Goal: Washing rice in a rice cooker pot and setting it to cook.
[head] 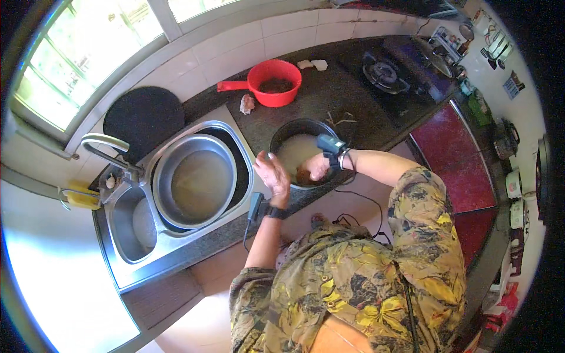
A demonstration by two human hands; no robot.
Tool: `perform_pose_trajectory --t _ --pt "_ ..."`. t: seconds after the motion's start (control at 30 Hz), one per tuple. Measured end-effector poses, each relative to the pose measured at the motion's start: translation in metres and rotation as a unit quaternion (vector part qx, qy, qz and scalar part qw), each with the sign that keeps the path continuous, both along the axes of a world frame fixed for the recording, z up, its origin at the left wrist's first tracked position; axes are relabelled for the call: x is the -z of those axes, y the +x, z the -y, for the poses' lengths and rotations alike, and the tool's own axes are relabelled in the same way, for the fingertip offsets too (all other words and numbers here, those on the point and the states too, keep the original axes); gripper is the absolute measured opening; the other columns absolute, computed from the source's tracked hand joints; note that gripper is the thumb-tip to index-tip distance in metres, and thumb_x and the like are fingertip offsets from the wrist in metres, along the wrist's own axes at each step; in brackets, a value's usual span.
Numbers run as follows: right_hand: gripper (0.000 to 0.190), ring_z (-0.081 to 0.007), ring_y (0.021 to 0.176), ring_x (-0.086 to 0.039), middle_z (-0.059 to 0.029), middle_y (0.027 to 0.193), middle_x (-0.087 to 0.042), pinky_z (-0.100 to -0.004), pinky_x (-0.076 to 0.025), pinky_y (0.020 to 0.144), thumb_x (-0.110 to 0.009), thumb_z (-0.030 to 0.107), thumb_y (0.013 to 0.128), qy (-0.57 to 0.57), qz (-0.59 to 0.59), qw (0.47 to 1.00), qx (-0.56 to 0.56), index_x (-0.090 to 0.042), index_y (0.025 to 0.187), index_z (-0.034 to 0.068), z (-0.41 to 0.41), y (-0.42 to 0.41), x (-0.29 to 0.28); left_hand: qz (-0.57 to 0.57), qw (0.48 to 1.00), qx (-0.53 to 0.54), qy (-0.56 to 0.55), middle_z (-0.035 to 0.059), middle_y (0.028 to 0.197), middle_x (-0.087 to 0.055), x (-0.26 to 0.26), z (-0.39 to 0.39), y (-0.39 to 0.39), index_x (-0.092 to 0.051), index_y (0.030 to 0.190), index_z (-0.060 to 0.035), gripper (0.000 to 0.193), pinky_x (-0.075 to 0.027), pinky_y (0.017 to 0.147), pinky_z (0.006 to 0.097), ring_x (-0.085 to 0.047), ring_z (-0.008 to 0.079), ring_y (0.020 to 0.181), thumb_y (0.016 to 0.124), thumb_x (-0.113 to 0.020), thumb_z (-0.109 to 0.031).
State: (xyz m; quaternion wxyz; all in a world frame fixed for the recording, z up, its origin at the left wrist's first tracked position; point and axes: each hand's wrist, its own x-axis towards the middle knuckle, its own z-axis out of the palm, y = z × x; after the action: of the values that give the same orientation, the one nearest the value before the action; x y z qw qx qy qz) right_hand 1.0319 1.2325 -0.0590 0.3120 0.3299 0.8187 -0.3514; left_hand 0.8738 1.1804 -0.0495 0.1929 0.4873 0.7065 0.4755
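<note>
A dark round pot [304, 124] of cloudy liquid [296, 148] stands on the counter in front of me. My right hand [317, 167] reaches into it against a reddish-brown thing [304, 176] whose kind I cannot tell; the fingers are partly hidden, so a grip is unclear. At the pot's left rim, my left hand [274, 175] is raised with its fingers apart and holds nothing. A large metal basin [161, 185] of cloudy water sits in the sink to the left. Behind the pot is a red plastic dipper [276, 99] with dark contents.
A curved faucet [106, 143] rises by the small sink bowl [119, 242]. A dark round lid or board [143, 119] leans at the wall. Crumpled scrap [247, 104] lies beside the dipper. To the right is a gas burner [383, 76]. Cables hang at the counter's front edge.
</note>
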Motion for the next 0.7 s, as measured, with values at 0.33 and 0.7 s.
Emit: perform_pose_trajectory --t 0.33,0.7 --pt "0.015 -0.0365 0.078 -0.056 -0.0184 0.081 -0.056 -0.0401 -0.046 0.067 -0.054 0.009 0.075 0.453 -0.414 0.773 0.16 -0.055 0.087 0.001 0.029 0.014 -0.058 0.018 0.985 0.094 0.142 0.0212 0.109 -0.045 -0.064 0.008 -0.001 -0.046 0.111 0.0023 0.029 -0.037 0.09 0.0422 -0.046 0.0358 0.102 0.086 -0.053 -0.01" --pt "0.01 -0.0328 0.08 -0.06 -0.0189 0.081 -0.059 -0.0401 -0.047 0.065 -0.053 0.012 0.083 0.372 -0.444 0.744 0.332 -0.054 0.081 0.001 0.032 0.005 -0.155 -0.051 0.929 0.127 0.345 0.0109 0.094 -0.056 -0.161 0.02 -0.028 -0.055 0.101 -0.0026 0.023 -0.04 0.084 0.0345 -0.051 0.0248 0.092 0.079 -0.06 -0.003"
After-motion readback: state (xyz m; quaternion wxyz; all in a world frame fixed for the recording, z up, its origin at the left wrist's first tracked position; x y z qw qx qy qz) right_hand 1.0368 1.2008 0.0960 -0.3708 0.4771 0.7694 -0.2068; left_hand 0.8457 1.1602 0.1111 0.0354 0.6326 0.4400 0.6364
